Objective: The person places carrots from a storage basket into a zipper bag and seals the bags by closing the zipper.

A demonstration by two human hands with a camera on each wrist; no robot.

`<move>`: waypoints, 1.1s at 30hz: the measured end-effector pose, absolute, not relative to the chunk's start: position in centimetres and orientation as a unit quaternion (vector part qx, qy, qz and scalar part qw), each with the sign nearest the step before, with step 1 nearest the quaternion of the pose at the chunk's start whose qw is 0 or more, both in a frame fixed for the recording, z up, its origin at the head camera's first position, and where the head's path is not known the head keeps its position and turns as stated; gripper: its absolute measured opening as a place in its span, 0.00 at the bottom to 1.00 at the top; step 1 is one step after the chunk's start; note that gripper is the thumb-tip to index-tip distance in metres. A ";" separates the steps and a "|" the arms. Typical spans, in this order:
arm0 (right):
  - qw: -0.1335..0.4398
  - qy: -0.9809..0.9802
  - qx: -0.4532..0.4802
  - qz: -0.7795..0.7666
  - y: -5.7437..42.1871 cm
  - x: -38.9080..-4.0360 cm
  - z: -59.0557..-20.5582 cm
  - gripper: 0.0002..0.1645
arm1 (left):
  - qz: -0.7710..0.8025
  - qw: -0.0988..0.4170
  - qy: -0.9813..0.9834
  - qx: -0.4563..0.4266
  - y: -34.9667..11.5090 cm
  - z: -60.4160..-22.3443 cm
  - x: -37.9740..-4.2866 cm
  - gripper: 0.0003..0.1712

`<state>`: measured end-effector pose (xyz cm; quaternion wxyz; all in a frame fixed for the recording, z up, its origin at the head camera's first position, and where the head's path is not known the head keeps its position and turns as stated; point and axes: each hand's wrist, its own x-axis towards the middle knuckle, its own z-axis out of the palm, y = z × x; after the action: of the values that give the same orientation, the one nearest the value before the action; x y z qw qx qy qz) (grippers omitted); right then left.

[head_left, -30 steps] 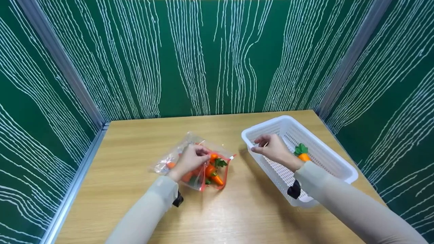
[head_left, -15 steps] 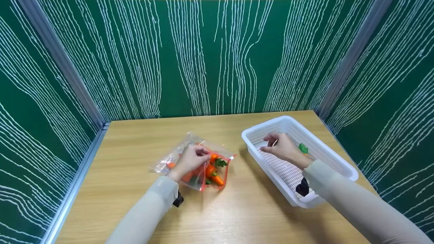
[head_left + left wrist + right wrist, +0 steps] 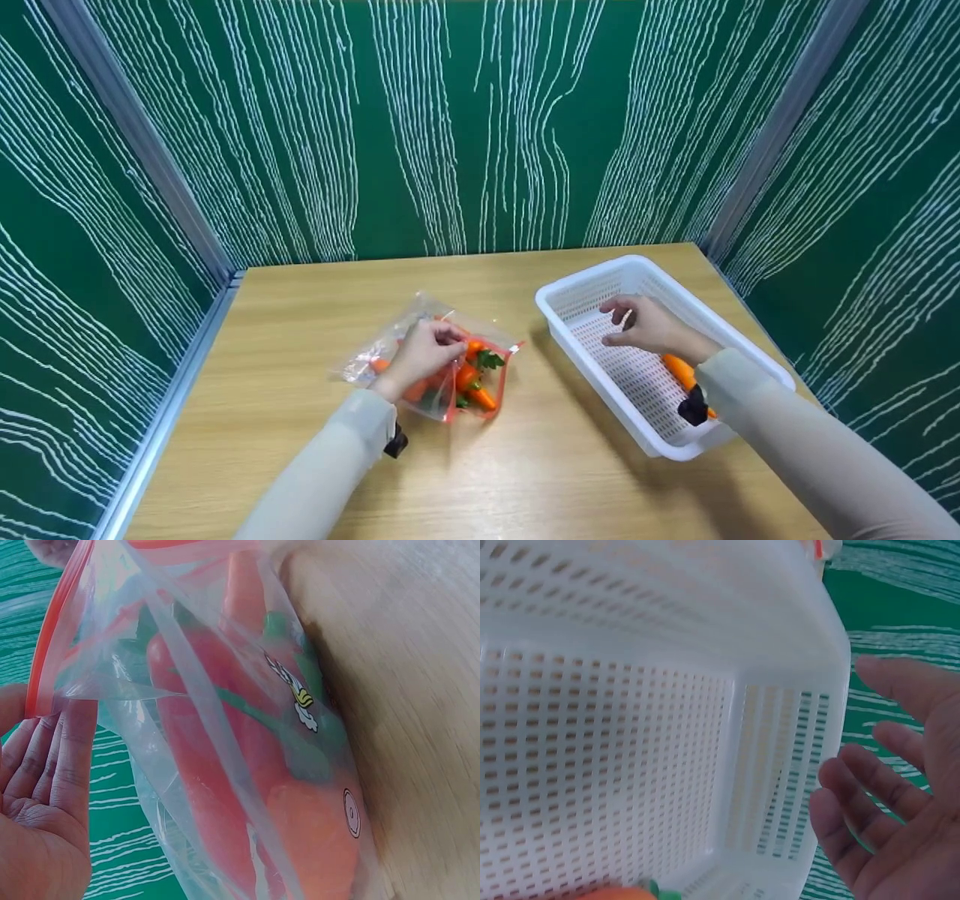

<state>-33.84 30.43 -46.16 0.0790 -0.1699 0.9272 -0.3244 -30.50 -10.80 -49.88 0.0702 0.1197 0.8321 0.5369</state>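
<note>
My left hand (image 3: 426, 351) pinches the red zip edge of a clear plastic zip bag (image 3: 225, 682) between thumb and fingers. The bag lies on the table with its mouth to the right. Inside are toy vegetables: red pepper-like ones (image 3: 206, 735), an orange one (image 3: 311, 832) and small carrot-like pieces with green leaves (image 3: 490, 360). My right hand (image 3: 651, 327) hovers over the white perforated basket (image 3: 570, 335), fingers loosely bent and holding nothing. An orange carrot (image 3: 679, 369) lies in the basket, partly hidden by the right wrist. In the right wrist view only a bit of that carrot (image 3: 615, 894) shows.
The wooden table (image 3: 510, 472) carries the bag at centre and the basket to the right. Green walls (image 3: 480, 150) with white wavy lines enclose its back and sides. The basket's raised rim stands between the bag and the carrot.
My right hand has moved right, from near the basket's left rim to farther over its inside. More of the carrot's orange body shows below the wrist. The left hand and bag stay put.
</note>
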 end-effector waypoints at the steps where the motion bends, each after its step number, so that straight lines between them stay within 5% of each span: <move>1: 0.087 0.929 -0.173 -0.316 30.6 -33.9 -46.2 0.30 | 0.537 0.071 0.832 0.119 -10.8 -49.9 -30.5 0.10; 33: 0.203 0.950 -0.134 -0.197 38.1 -34.1 -46.3 0.42 | 0.534 0.059 0.834 0.125 -10.9 -49.8 -30.4 0.10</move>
<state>-34.14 38.11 -46.32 0.2035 -0.1338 0.9496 -0.1975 -30.40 -10.89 -49.85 0.0593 0.1253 0.8342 0.5338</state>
